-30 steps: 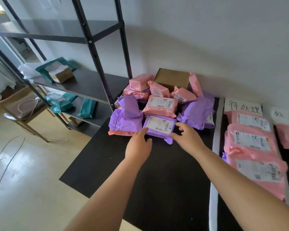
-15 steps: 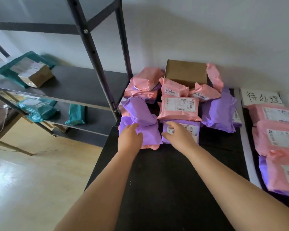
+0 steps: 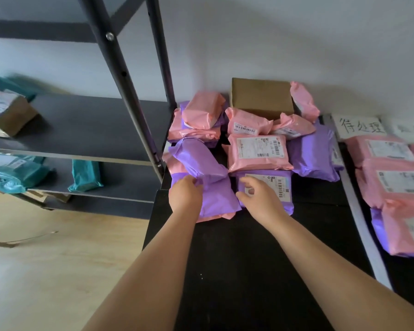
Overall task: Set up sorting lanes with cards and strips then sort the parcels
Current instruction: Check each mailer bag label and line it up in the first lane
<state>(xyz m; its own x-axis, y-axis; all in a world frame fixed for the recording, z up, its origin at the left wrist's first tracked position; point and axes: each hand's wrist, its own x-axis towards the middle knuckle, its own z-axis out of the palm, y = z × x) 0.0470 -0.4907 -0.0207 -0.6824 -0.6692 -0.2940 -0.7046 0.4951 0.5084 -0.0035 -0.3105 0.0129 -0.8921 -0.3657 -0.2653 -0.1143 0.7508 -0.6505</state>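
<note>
Purple film is bunching under the left hand (image 3: 185, 194), whose curled fingers are gripping the plain purple mailer (image 3: 213, 199) just right of it. The right hand (image 3: 258, 198) is lying half-curled on the labelled purple mailer (image 3: 275, 185) beneath it; whether it is truly pinching, I cannot tell. Better to be lifting one slippery parcel at a time, label upward, before carrying it rightward past the pale strip (image 3: 367, 235).

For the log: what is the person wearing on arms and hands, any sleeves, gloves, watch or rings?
Nothing worn shows. Both forearms are bare to the frame's bottom edge, no sleeve in view. The left grip and right grip have no gloves; no watch, band or ring is visible.
</note>
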